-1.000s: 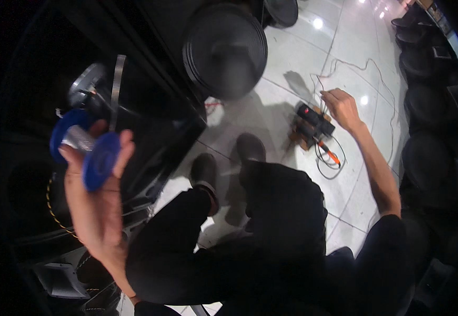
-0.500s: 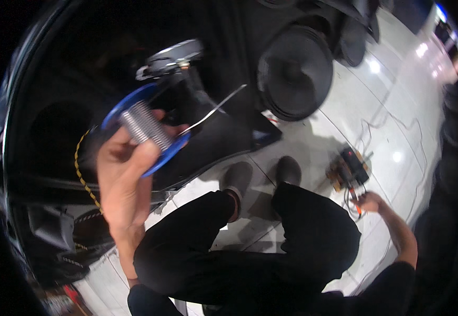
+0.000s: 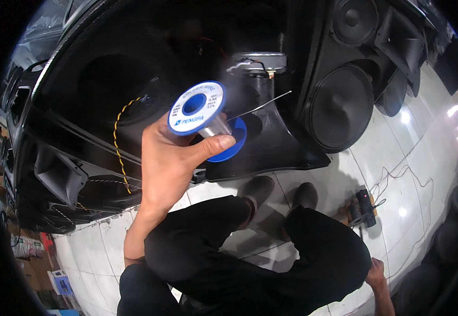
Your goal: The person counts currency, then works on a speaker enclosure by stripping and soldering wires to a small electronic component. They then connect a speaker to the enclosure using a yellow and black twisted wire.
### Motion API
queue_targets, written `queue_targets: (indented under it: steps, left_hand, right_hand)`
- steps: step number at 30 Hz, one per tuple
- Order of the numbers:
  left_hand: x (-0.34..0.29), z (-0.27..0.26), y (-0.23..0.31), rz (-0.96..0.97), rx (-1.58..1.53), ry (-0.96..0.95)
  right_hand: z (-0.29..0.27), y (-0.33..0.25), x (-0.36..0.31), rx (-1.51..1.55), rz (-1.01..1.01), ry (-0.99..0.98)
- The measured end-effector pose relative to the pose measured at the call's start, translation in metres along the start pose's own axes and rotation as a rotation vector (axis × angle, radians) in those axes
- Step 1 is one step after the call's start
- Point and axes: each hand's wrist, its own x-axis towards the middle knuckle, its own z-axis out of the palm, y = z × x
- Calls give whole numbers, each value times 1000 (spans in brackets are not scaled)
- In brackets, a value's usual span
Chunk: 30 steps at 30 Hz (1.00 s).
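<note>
My left hand (image 3: 171, 158) is closed round a spool of solder wire (image 3: 215, 126) with blue flanges and a white label on the upper end. From the spool, a loose end of solder (image 3: 260, 106) sticks out to the right. Beyond it lies a black moulded speaker panel (image 3: 271, 137), on which a round silver-rimmed part (image 3: 263, 61) stands with wires at its side. My right hand (image 3: 377, 273) is low at the right beside my knee, its fingers curled and partly hidden; what they hold cannot be made out. A small black device (image 3: 364, 208) sits on the floor ahead of it.
Large black speakers (image 3: 342, 108) stand at the far right. A grey horn (image 3: 60, 174) and a yellow-black twisted wire (image 3: 116, 137) are at the left. A thin cable (image 3: 421, 181) trails over the white tiles. Boxes (image 3: 39, 268) lie at lower left.
My left hand has turned the spool so its labelled end faces up. My right hand has drawn back from the black device toward my knee. The whole view has shifted.
</note>
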Motion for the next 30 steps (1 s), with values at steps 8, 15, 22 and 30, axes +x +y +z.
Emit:
queue_targets:
  steps: [8,15,22,30]
  left_hand:
    - [3,-4,2,8,99,-20]
    - [2,-8,3,28,215,8]
    - [1,-3,0,26,284,4]
    - [4,-4,-7,55,282,25]
  right_hand:
    - [-73,-35,115,391,636,926]
    - [-75,-33,319,1646,289,1111]
    - [-51,-26,364,1765,-26,946]
    - [-39,-24,375,1788,-95,924]
